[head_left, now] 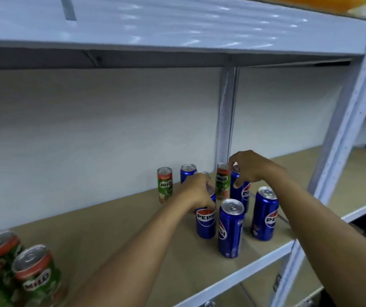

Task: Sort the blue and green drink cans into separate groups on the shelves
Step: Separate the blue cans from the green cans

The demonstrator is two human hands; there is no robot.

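Both hands reach into the mixed bunch on the shelf (115,220): the left hand (196,191) wraps a blue can (205,220) and the right hand (247,168) pinches another blue can (241,191), likely to part them from two green cans (165,188) (more green ones wait far left).
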